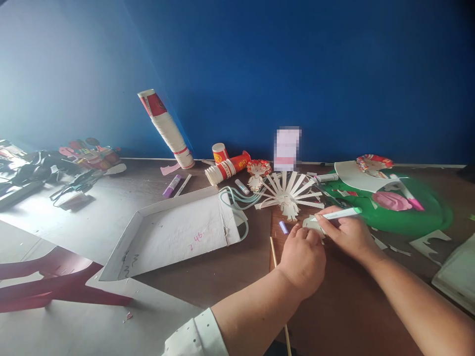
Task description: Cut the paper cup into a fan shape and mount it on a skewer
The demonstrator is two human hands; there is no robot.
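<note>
My right hand (349, 235) is closed round a white marker with a green end (343, 213), its tip at a small pale paper cutout (310, 223). My left hand (303, 259) is closed, fingers bent down at the cutout's near edge and holding it against the table. Part of the cutout is hidden by my fingers. Just beyond lies a paper figure (288, 205) with white strips fanned out round its head. A purple marker cap (283, 227) rests left of the cutout. Behind is another paper figure with red curled hair (256, 175).
A shallow white cardboard box (178, 237) lies to the left. Paper cups (168, 131) lean in a tall stack against the blue wall, with more cups (232, 167) beside them. A green sheet (404, 212) with paper scraps is at right. A thin stick (273, 252) lies by my left wrist.
</note>
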